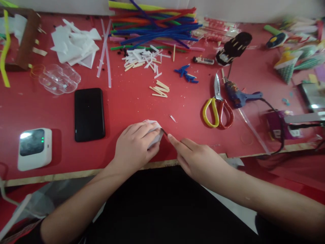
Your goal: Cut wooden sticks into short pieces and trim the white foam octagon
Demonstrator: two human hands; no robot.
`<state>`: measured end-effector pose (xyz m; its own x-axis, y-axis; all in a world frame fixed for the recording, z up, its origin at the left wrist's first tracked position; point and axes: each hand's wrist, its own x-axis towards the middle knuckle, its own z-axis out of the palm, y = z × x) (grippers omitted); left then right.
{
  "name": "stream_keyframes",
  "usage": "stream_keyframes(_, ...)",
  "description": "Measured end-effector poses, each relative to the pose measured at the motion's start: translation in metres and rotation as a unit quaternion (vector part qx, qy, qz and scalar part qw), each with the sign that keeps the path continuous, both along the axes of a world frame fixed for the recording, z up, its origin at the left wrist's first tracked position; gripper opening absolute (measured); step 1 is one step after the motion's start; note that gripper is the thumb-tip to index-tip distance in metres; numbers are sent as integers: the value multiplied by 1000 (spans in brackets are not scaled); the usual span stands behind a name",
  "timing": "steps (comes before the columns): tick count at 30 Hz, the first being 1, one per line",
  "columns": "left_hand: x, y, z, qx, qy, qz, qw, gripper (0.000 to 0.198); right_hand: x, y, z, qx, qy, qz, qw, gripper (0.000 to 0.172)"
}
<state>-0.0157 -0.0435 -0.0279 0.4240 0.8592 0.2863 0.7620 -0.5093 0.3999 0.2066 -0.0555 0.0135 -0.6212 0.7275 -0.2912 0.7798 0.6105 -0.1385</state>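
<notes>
My left hand (pixel 137 144) is closed over a folded piece of white paper (pixel 157 134) near the table's front edge, with the thumb tucked low beside it. My right hand (pixel 191 154) grips a thin dark blade-like tool (pixel 164 131), its index finger stretched along it. The tool's tip meets the paper's right edge; its handle is hidden in the hand. A small white paper scrap (pixel 173 118) lies just beyond. Farther back are bare cream sticks (pixel 159 89), white-wrapped sticks (pixel 139 57) and blue-wrapped sticks (pixel 186 74).
Scissors (pixel 218 105) and a glue gun (pixel 238 95) with a cord lie to the right. A black phone (pixel 89 114) and a white device (pixel 35 149) are at left. White paper pieces (pixel 73 42) and colourful pipe cleaners (pixel 154 25) lie at the back. The red table (pixel 127 105) ends close to my body.
</notes>
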Motion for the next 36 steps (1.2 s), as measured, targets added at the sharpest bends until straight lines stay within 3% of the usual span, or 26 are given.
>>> stream_keyframes(7, -1, 0, 1, -5, 8, -7, 1000, 32, 8, -11, -3, 15, 31, 4, 999, 54)
stream_keyframes(12, -1, -3, 0, 7, 13, 6, 1000, 28, 15, -20, -3, -15, 86, -64, 994, 51)
stream_keyframes(16, 0, -9, 4, -13, 29, 21, 999, 38, 20, -22, -2, -33, 128, -107, 986, 51)
stream_keyframes(22, -4, -19, 12, -43, 50, 26, 998, 45, 18, -18, -5, 8, 184, -148, 972, 48)
stream_keyframes(28, -19, -17, 13, -32, -21, -39, 998, 54, 15, -9, -9, -59, 228, -157, 959, 48)
stream_keyframes(33, -32, -11, 14, -93, 41, -109, 989, 64, 27, 7, -8, -12, 200, -199, 959, 47)
stream_keyframes(36, -30, -12, 11, -82, 75, -90, 990, 56, 33, 15, -6, 29, 179, -233, 955, 47)
